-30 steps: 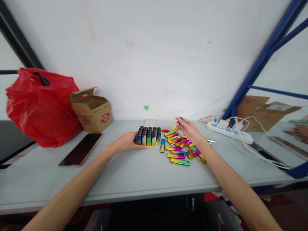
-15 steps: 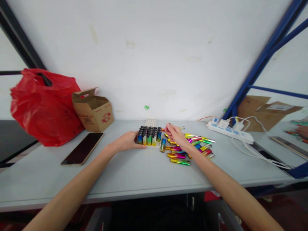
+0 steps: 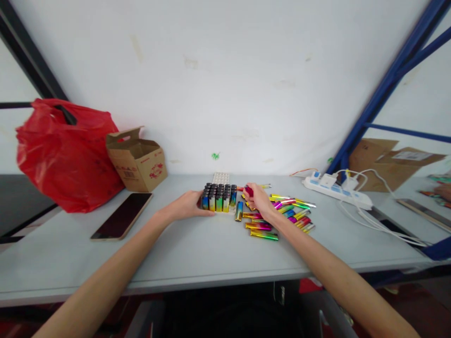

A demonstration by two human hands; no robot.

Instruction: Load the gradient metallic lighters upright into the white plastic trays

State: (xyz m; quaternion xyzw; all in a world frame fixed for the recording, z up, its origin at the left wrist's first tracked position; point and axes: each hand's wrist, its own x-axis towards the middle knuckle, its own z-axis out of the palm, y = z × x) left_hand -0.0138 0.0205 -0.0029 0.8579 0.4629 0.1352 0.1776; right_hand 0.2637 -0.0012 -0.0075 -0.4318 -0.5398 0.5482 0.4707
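Rows of lighters (image 3: pixel 219 203) with black tops and shiny coloured bodies stand upright in a white tray (image 3: pixel 221 178) with empty holes at its far end. My left hand (image 3: pixel 193 205) is closed round the left side of this block, thumb along its front. Just right of it, my right hand (image 3: pixel 260 199) grips a dark red lighter (image 3: pixel 249 191); part of it is hidden by the fingers. Below that hand lies a loose pile of metallic lighters (image 3: pixel 261 226) in several colours. Between tray and pile is a blue-and-gold lighter (image 3: pixel 239 211).
To the left are a phone (image 3: pixel 121 217), an open cardboard box (image 3: pixel 144 166) and a red plastic bag (image 3: pixel 66 159). A white power strip (image 3: pixel 336 192) with cables lies at the right, near a blue frame post (image 3: pixel 380 96). Another person's hand (image 3: pixel 444 190) shows at the far right.
My right hand has turned slightly and shifted a little to the right, and a dark red lighter now shows in its fingers. My left hand stays on the tray of lighters.
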